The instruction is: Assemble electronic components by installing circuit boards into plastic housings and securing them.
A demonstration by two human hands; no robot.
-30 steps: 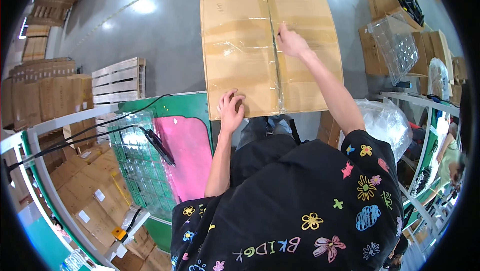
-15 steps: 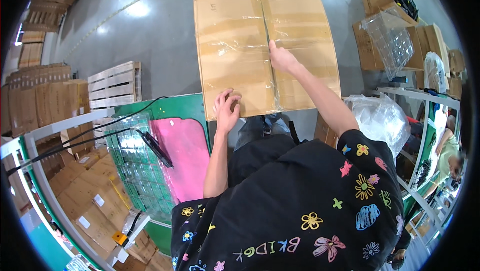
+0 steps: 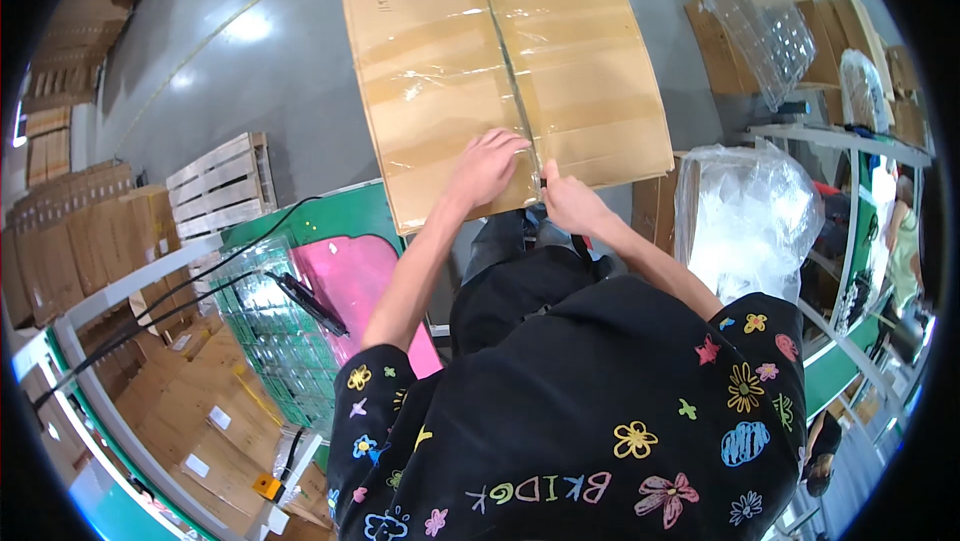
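A large brown cardboard box (image 3: 430,61) stands in front of me, its top crossed by bands of clear tape. A narrow gap runs between its two top flaps from the far side to the near edge. My left hand (image 3: 487,169) lies on the left flap beside this gap, fingers stretched out and holding nothing. Right at the near end of the gap, my right hand (image 3: 575,203) is closed in a fist. Something small and dark shows at its thumb, too little of it visible to name.
On the green table (image 3: 345,213) at left lie a pink mat (image 3: 350,271), a clear plastic tray (image 3: 270,326) and a black handheld device (image 3: 305,301). A wooden pallet (image 3: 222,181) and stacked cartons stand beyond. At right are a clear plastic bag (image 3: 745,221) and an open carton (image 3: 715,51).
My right hand has come down the gap toward me to the near edge. The left hand has moved right and up, next to the gap. The view has shifted slightly.
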